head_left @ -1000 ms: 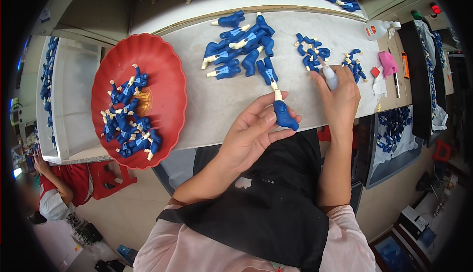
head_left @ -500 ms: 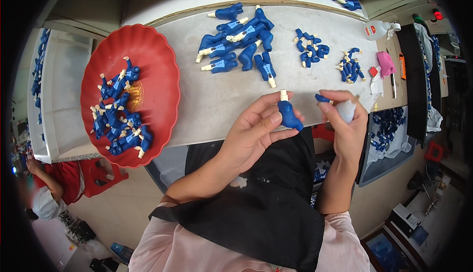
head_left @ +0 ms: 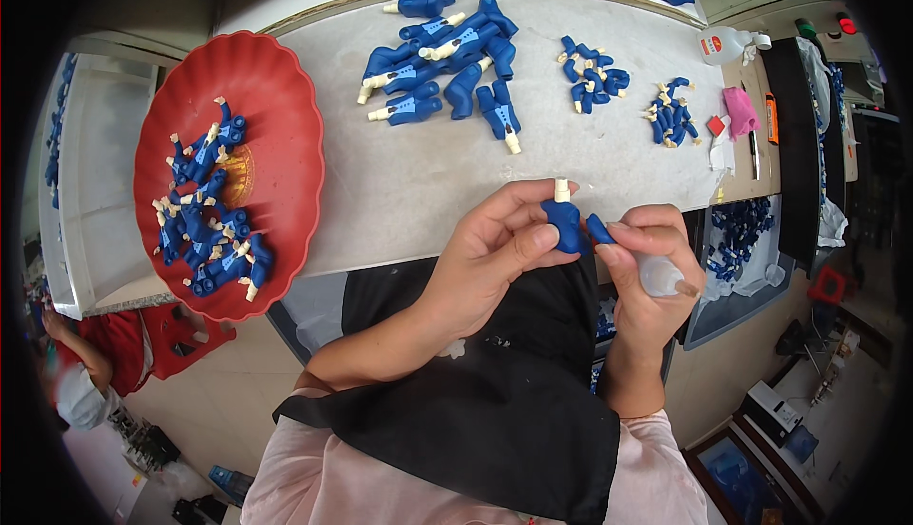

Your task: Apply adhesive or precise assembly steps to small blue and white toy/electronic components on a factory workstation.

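Note:
Pinched in my left hand (head_left: 480,259) is a blue figurine body (head_left: 565,224) with a cream neck peg pointing up. My right hand (head_left: 647,301) grips a small blue figurine arm (head_left: 599,229) between thumb and forefinger, close beside the body; whether they touch I cannot tell. A white squeeze bottle (head_left: 658,276) with a tan tip is tucked in the same right hand. Beyond my hands lie a heap of blue bodies (head_left: 466,40) and two smaller heaps of arms, one nearer the middle (head_left: 592,76), one farther right (head_left: 671,118).
A red scalloped plate (head_left: 285,78) with several assembled blue figurines stands at the left. A white bottle (head_left: 725,45), a pink cloth (head_left: 741,111) and an orange cutter (head_left: 771,120) lie at the right. Below is a grey bin (head_left: 742,311) of blue parts. Another person sits far left.
My right hand has brought the blue arm left and down, up to the body's side. The squeeze bottle has tilted, its tip now toward the lower right. The whole view has shifted slightly.

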`<control>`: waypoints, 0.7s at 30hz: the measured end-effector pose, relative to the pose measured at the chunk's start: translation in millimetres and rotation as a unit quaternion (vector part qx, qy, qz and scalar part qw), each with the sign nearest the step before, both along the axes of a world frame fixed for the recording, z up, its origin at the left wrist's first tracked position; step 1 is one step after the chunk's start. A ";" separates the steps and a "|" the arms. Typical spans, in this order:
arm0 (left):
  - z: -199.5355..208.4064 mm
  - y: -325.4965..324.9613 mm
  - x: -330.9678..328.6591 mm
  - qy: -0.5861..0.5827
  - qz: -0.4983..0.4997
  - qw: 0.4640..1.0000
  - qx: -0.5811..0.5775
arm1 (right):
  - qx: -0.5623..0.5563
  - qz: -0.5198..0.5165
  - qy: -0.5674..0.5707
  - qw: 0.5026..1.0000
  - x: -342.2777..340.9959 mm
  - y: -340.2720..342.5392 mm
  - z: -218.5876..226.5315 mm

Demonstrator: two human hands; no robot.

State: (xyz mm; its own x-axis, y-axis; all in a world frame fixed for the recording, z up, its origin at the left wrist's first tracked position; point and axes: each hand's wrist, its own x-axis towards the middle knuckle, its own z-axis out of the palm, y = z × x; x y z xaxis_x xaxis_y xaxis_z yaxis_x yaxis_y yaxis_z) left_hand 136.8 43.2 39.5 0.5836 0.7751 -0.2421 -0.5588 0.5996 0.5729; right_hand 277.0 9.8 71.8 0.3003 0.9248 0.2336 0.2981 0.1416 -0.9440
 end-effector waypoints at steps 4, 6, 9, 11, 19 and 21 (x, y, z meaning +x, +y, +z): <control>-2.0 -2.0 -0.6 -0.001 -0.002 1.000 0.011 | 0.019 0.019 -0.036 0.999 -2.7 0.1 0.7; -2.4 -2.3 -0.9 0.000 -0.001 1.000 0.012 | 0.020 0.025 -0.043 0.999 -3.1 0.0 -0.3; -2.4 -2.4 -1.1 0.000 -0.009 1.000 0.016 | 0.024 0.027 -0.052 0.998 -3.7 0.1 -0.7; -1.6 -2.5 -1.2 0.000 -0.007 1.000 0.017 | 0.034 0.030 -0.072 0.996 -4.1 0.4 -1.1; -1.0 -1.4 -3.7 0.021 -0.019 0.999 0.039 | 0.062 0.021 -0.173 0.983 -4.1 -0.1 0.6; -1.1 -0.6 -4.5 0.026 -0.027 0.998 0.042 | 0.073 0.024 -0.192 0.978 -2.7 0.7 1.3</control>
State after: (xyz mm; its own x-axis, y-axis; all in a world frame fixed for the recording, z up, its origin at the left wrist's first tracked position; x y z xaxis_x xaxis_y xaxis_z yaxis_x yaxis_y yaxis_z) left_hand 132.3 42.6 38.4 0.6137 0.7617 -0.2078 -0.4956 0.5765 0.6496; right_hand 274.4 10.5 73.1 0.1208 0.8845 0.4507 0.6168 0.2888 -0.7322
